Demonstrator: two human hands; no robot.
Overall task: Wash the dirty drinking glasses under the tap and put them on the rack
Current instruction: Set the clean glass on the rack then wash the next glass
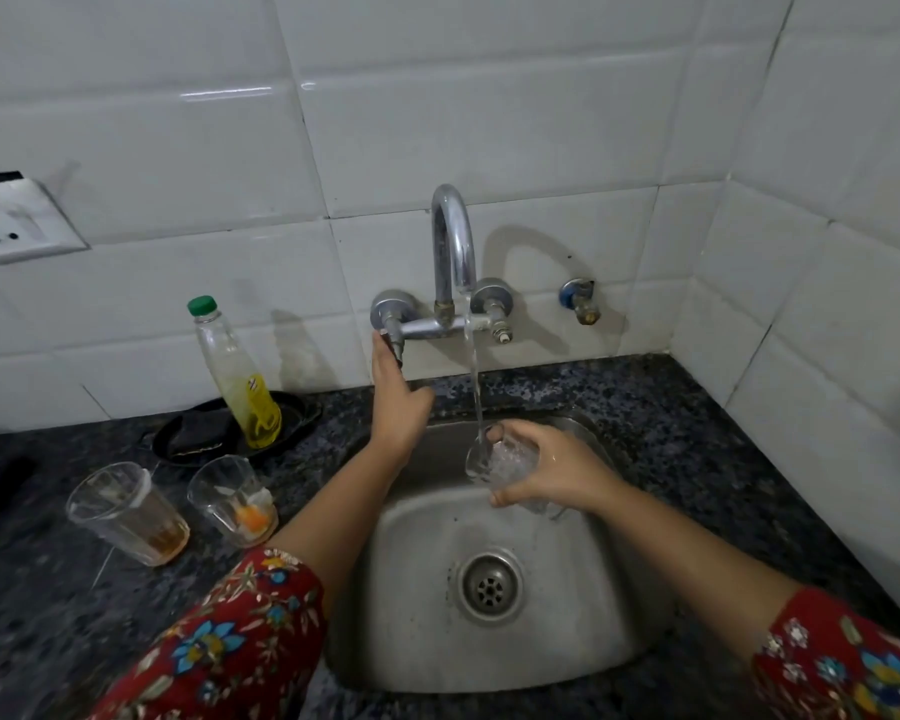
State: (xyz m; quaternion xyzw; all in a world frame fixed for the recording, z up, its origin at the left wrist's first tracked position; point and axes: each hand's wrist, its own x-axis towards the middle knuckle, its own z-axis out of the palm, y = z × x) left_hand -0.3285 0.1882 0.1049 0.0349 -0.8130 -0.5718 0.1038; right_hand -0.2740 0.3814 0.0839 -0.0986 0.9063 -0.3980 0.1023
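Note:
Water runs from the curved chrome tap (454, 252) into a clear drinking glass (494, 462) that my right hand (552, 472) holds tilted over the steel sink (427, 605). My left hand (396, 392) reaches up to the tap's left valve handle (392, 332), fingertips against it. Two dirty glasses stand on the dark counter to the left: one with brown dregs (128, 511), one with orange residue (235, 498). No rack is in view.
A bottle of yellow liquid with a green cap (235, 376) leans in a black dish (198, 433) behind the dirty glasses. A wall socket (17, 220) is at the far left. A second small valve (580, 301) sticks out right of the tap. White tiled walls close in behind and right.

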